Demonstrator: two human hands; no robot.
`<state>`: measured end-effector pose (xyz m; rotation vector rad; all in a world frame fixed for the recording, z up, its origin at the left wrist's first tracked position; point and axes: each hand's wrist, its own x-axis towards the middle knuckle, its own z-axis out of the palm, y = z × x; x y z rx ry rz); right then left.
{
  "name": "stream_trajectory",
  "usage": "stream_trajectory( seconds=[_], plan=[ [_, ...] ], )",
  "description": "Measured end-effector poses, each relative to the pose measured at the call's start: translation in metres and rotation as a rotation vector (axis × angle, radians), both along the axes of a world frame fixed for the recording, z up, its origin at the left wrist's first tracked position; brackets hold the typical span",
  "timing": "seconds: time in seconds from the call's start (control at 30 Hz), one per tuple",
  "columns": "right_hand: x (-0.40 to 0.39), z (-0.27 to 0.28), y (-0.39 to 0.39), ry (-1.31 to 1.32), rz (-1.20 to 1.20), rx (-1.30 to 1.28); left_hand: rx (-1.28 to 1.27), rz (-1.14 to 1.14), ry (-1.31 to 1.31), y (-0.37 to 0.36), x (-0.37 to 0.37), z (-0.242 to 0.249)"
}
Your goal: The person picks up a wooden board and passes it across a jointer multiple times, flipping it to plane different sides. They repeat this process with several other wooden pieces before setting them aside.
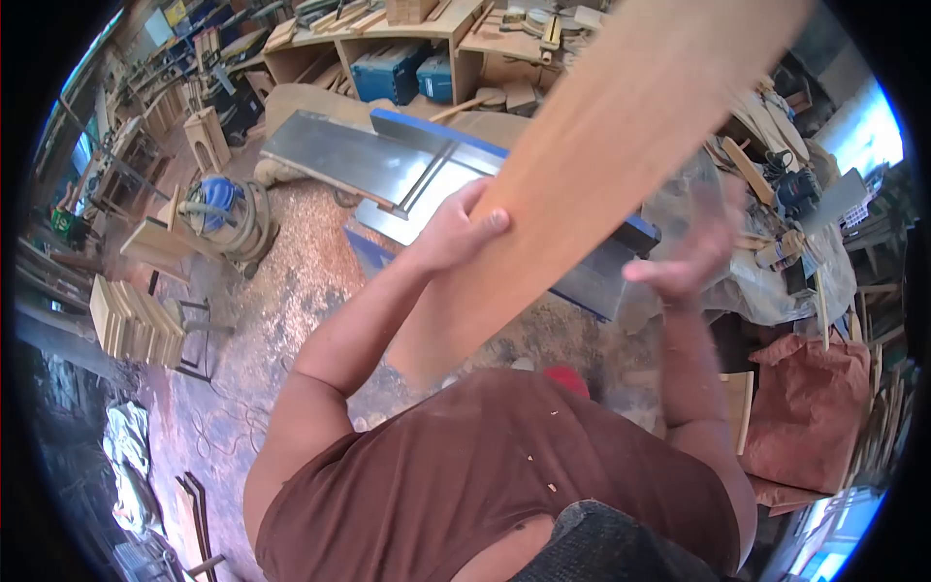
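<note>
A long, wide wooden board [601, 145] slants up across the view from near my waist to the top right. My left hand [461, 231] grips its left edge, thumb lying on the face and the other fingers hidden behind. To the right of the board, my right hand [693, 247] is raised in the air with thumb and fingers apart, slightly blurred and holding nothing. Beneath the board stands a jointer planer with a shiny metal table [339, 150] and a blue fence [427, 128]; the board hides part of it.
Wood shavings [301, 262] cover the floor left of the machine. A vacuum with a coiled hose [228, 209] and stacked wooden pieces [136, 320] stand at the left. Behind is a workbench [388, 39] with blue toolboxes [393, 73]. A reddish cloth [810, 407] hangs at the right.
</note>
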<state>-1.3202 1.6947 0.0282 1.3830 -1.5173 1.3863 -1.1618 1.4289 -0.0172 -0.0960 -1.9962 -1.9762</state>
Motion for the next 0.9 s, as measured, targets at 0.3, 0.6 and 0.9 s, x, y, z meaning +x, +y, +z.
stream_trajectory(
  seconds=[0.3, 0.6, 0.9],
  plan=[
    [-0.048, 0.047, 0.182, 0.862, -0.436, 0.428, -0.113, -0.469, -0.442, 0.065, -0.023, -0.056],
    [-0.12, -0.005, 0.326, 0.385, -0.28, 1.142, -0.266, -0.928, -0.86, 0.171, -0.196, -0.098],
    [-0.132, -0.132, 0.408, -0.282, -0.338, 1.208, -0.645, -1.143, -1.197, 0.231, -0.29, -0.136]
  ],
)
